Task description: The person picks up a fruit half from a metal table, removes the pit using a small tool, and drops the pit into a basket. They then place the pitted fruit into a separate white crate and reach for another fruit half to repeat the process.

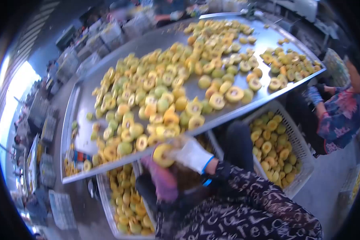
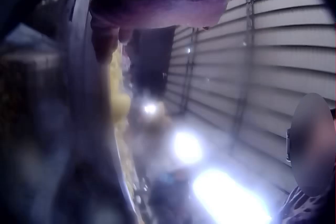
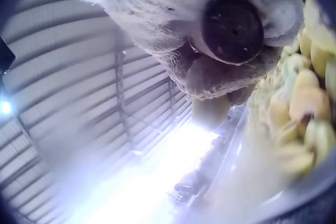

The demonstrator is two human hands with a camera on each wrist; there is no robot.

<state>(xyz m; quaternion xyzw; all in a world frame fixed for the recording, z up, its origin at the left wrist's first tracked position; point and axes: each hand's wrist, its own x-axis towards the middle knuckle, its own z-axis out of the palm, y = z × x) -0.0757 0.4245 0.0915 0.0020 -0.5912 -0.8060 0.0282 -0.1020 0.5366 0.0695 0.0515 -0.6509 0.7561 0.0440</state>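
Note:
My left hand (image 1: 164, 182), in a pink-purple glove, is below the table's front edge, holding a yellow peach half (image 1: 163, 155) with its cut face up. My right hand (image 1: 192, 155), in a white knit glove with a blue cuff, is right beside that fruit and blurred. In the right wrist view, its fingers curl round a tool handle (image 3: 233, 28) with a dark, round end; the tool's working end is hidden. A piece of yellow fruit (image 3: 210, 112) shows just past those fingers. The left wrist view shows the purple glove (image 2: 163, 3), its fingers bent down near the metal edge.
A metal table (image 1: 84, 120) with a raised rim bears many halved peaches (image 1: 148, 84). Crates of peach halves stand below it, one on the left (image 1: 104, 200) and one on the right (image 1: 302, 180). Another person (image 1: 340, 116) sits at the right.

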